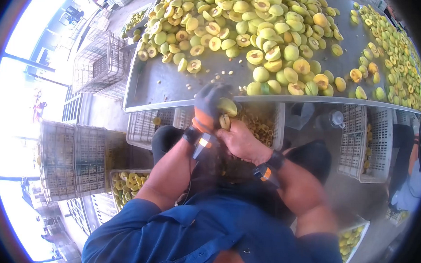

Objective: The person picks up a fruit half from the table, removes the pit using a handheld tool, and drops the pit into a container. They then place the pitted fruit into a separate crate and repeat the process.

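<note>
My left hand (209,105), in a grey glove with an orange cuff, is closed around a yellow-green halved fruit (227,106) just past the table's near edge. Bare and closed, my right hand (245,140) is right beside it, thumb toward the left. A smaller cut fruit piece (225,121) shows between the two hands, at the right thumb tip. Whatever sits inside the right fist is hidden. Below the hands, a crate (279,127) holds brown-yellow pits or scraps (260,126).
The metal table (163,85) carries a big heap of halved fruit (252,30), some with pits showing, and loose pits near its edge. Plastic crates (59,160) are stacked at left. Another crate (379,143) stands under the table at right, near another person's sleeve (410,187).
</note>
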`<state>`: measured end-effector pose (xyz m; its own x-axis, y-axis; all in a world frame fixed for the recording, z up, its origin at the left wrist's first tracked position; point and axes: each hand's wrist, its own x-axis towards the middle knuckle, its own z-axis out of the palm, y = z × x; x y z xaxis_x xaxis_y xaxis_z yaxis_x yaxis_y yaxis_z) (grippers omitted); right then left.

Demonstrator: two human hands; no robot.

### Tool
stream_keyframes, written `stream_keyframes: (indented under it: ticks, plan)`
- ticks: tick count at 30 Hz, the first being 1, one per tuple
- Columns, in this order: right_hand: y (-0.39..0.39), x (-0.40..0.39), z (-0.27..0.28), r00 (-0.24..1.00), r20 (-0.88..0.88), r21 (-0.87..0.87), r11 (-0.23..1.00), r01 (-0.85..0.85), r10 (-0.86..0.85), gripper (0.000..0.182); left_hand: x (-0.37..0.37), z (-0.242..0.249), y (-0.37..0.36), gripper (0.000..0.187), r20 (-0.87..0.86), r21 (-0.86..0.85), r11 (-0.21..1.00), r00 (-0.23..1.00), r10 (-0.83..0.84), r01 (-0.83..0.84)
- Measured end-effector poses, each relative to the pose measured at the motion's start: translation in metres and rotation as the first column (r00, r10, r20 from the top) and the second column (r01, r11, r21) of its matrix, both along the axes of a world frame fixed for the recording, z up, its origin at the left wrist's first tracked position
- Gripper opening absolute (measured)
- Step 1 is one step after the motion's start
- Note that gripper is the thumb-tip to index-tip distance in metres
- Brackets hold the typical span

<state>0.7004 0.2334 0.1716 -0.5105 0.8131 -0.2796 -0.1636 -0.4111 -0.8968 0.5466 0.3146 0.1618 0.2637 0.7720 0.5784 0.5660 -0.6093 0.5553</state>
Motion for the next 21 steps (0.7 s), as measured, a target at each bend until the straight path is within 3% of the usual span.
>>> stream_keyframes:
  ticks: [5,7,10,11,13,17,19,21]
  plan:
    - [0.002,0.007,0.011,0.979,-0.192,-0.205,0.973,-0.103,0.063,0.01,-0.003,0.003,0.009,0.029,0.013,0.048,0.987,0.988,-0.155,0.155]
    - [0.0,0.004,0.008,0.989,-0.134,-0.119,0.99,-0.073,0.057,0.01,-0.003,0.006,0.011,0.029,0.031,0.034,0.979,0.979,-0.2,0.199]
    - [-0.001,0.005,0.011,0.993,-0.091,-0.063,0.995,-0.075,0.069,0.01,-0.004,0.014,0.007,0.022,-0.116,0.075,0.977,0.975,-0.192,0.201]
    - [-0.002,0.005,0.012,0.993,-0.088,-0.061,0.995,-0.083,0.077,0.01,-0.003,0.016,0.003,0.019,0.144,-0.184,0.963,0.975,-0.171,0.196]
    - [-0.002,0.009,0.011,0.985,-0.122,-0.068,0.989,-0.129,0.12,0.011,0.002,0.019,-0.005,0.014,0.562,-0.605,0.719,0.823,0.082,0.341]
    - [-0.001,0.008,0.018,0.992,-0.068,0.007,0.994,-0.11,0.11,0.012,0.002,0.025,-0.005,0.013,0.388,-0.419,0.86,0.914,-0.119,0.29]
    - [-0.002,0.004,0.019,0.998,-0.024,0.152,0.987,-0.056,0.061,0.013,0.003,0.036,-0.009,0.014,0.397,-0.431,0.848,0.909,-0.128,0.308]
    - [-0.005,0.003,0.019,0.998,-0.021,0.17,0.984,-0.053,0.057,0.013,0.003,0.036,-0.01,0.014,0.447,-0.471,0.823,0.89,-0.089,0.319]
